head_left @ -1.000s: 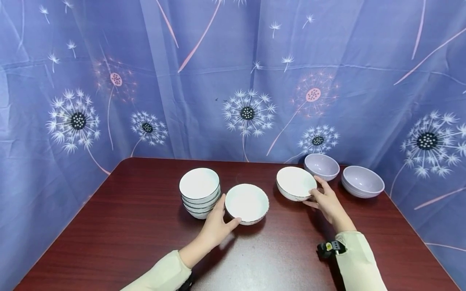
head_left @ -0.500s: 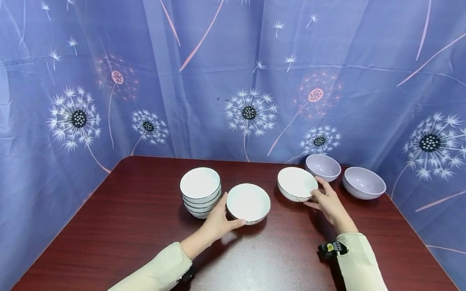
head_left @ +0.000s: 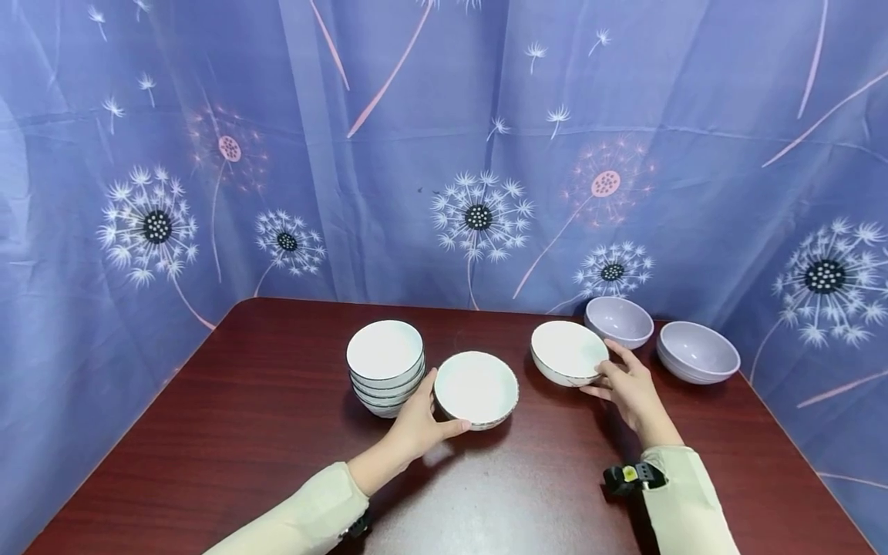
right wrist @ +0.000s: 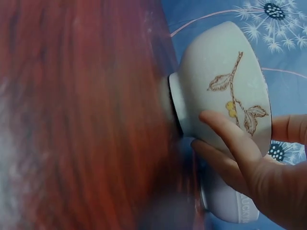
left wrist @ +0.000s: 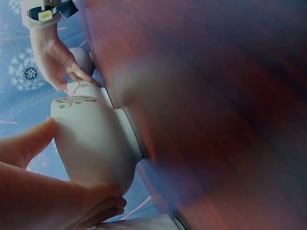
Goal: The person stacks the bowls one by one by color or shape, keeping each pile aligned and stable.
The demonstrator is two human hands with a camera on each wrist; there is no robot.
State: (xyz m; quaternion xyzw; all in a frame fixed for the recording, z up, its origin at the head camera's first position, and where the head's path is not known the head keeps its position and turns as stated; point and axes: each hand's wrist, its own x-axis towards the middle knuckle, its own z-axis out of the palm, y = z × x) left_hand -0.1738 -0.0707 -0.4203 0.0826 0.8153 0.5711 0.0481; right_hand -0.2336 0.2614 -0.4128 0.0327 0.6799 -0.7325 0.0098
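A white bowl with a patterned outside stands mid-table. My left hand holds it from its near left side, thumb at the rim and fingers around the wall. In the left wrist view the bowl's foot is right at the tabletop. Further right, my right hand grips a second white bowl, thumb at the rim and fingers under its outer wall. The right wrist view shows a brown leafy twig painted on that bowl. Close beside my left fingers rises a stack of several white bowls.
Two lilac bowls, one at the back and one at the right, stand beyond my right hand. A blue dandelion-print curtain hangs behind the dark red wooden table.
My left thumb has slid slightly rightward along the rim of its bowl. The head view has shifted a little; both bowls and my right hand keep nearly the same places.
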